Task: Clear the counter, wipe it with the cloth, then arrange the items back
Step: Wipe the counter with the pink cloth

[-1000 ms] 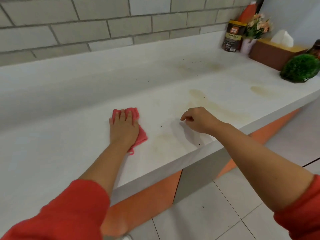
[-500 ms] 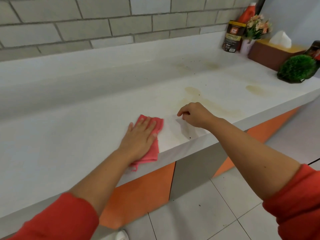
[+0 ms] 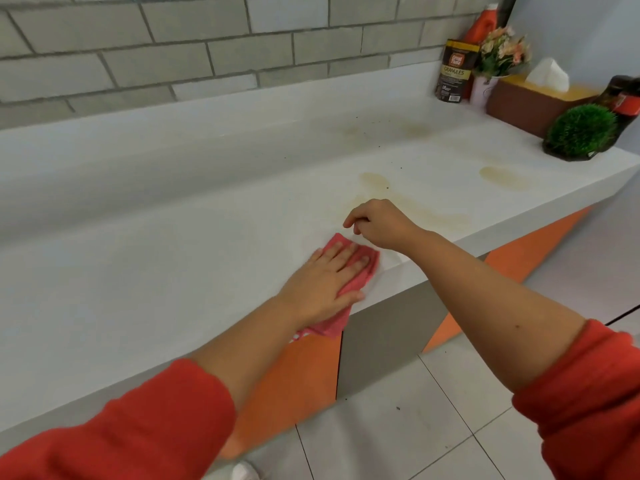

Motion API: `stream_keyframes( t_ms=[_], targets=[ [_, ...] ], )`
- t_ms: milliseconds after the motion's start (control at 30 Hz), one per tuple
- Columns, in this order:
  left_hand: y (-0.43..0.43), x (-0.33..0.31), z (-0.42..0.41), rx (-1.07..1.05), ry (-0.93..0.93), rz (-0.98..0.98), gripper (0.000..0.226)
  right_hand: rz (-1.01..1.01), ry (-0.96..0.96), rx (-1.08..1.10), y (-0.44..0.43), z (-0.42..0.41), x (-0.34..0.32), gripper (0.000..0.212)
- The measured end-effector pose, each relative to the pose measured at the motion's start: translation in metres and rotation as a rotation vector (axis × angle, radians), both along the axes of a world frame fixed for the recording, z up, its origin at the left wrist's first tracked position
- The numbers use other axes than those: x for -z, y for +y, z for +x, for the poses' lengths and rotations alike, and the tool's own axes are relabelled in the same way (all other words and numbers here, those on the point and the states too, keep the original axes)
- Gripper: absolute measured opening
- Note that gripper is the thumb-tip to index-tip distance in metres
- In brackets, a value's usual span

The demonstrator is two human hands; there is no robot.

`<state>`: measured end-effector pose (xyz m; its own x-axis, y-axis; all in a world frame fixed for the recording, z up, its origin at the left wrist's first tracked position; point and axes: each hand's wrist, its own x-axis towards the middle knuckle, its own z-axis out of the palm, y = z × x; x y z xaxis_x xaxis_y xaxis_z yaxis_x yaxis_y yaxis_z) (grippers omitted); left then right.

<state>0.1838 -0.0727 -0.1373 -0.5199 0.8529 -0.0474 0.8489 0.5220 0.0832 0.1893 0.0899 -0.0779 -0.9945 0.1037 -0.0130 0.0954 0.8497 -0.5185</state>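
Note:
My left hand (image 3: 323, 284) lies flat, fingers spread, pressing a pink cloth (image 3: 360, 275) onto the white counter (image 3: 156, 271) at its front edge; part of the cloth hangs over the edge. Just right of it, my right hand (image 3: 379, 223) rests on the counter with its fingers curled in and nothing in it. Yellowish stains (image 3: 502, 176) and dark specks mark the counter to the right.
At the far right end stand a dark granules packet (image 3: 455, 72), a flower pot (image 3: 498, 60), a brown tissue box (image 3: 533, 98), a green ball plant (image 3: 581, 131), a dark bottle (image 3: 623, 98) and an orange bottle (image 3: 481, 26). Brick wall behind, tiled floor below.
My left hand has slid the cloth rightward and toward the front edge, up against my right hand. My right hand has stayed nearly in place.

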Motion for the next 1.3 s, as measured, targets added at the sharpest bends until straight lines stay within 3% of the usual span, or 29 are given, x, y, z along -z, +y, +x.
stream_keyframes(
  t_ms=[100,267,333,533,733,967,1067,1200,1300],
  targets=[
    [-0.037,-0.002,-0.007,0.012,-0.021,-0.054,0.062,-0.004,0.006,-0.001,0.006,-0.003,0.000,0.040],
    [-0.022,-0.002,-0.024,-0.407,-0.088,0.051,0.056,-0.010,0.000,0.032,0.012,-0.007,0.002,0.042],
    [0.007,0.003,-0.014,-0.479,-0.061,0.052,0.058,-0.014,0.004,0.030,0.009,-0.011,0.002,0.042],
    [-0.012,0.010,0.021,-0.108,0.076,0.020,0.065,0.005,0.000,-0.023,-0.006,-0.021,0.004,0.040],
    [-0.079,0.018,0.012,-0.141,0.250,-0.026,0.075,0.000,0.005,-0.020,-0.003,-0.018,0.002,0.040],
    [0.005,0.014,0.020,-0.294,0.105,0.011,0.070,-0.010,0.019,-0.032,-0.006,-0.012,-0.002,0.038],
    [0.042,0.008,0.024,-0.214,0.029,0.155,0.059,-0.009,0.029,-0.029,-0.008,-0.010,-0.008,0.038],
    [0.049,-0.021,0.022,-0.289,-0.424,0.664,0.029,-0.070,0.094,-0.003,-0.005,-0.009,-0.027,0.037],
    [0.024,-0.045,0.004,-0.322,-0.303,0.747,0.027,-0.148,0.184,0.055,0.001,-0.012,-0.040,0.036]
  ],
)
